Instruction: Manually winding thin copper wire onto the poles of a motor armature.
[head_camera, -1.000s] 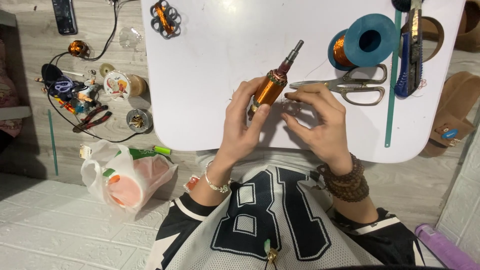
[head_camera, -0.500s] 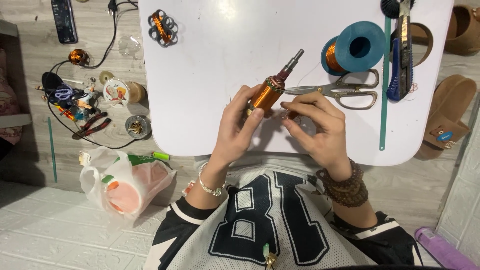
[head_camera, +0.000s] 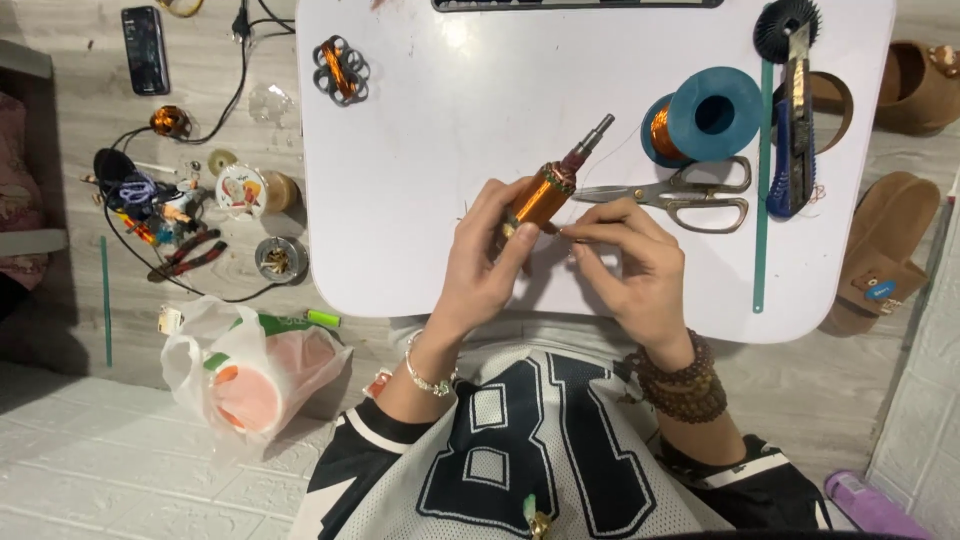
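Observation:
My left hand grips a small motor rotor wound with copper wire, its steel shaft pointing up and to the right over the white table. My right hand sits just right of it, fingertips pinched together next to the rotor's lower end, seemingly on a thin wire too fine to see clearly. Scissors lie just beyond my right hand, and a blue spool of copper wire stands behind them.
A blue utility knife and a green strip lie at the table's right. A small copper coil rests top left. On the floor at left are a phone, pliers, cables, small tins and a plastic bag. Brown slippers lie right.
The rotor has shifted slightly between my hands, and my right fingertips have closed in beside its lower end. The view has drifted a little.

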